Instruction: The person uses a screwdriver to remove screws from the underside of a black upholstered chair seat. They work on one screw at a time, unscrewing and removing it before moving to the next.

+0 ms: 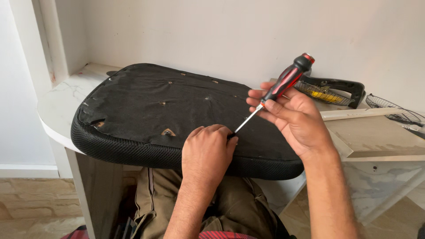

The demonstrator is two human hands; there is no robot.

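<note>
From the head camera I see a black seat cushion (177, 110) lying underside up on a white marble counter (62, 104) against a pale wall. My right hand (290, 113) grips a screwdriver (276, 90), its tip at the cushion. My left hand (208, 152), fingers curled, presses there. Tan tiles lie below

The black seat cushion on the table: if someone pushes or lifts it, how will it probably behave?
The seat cushion probably stays stiff, since it lies flat while overhanging the table. Its mesh edge looks grippy, so it likely would not slide easily. The left hand pressing it suggests it could shift under the screwdriver.
</note>
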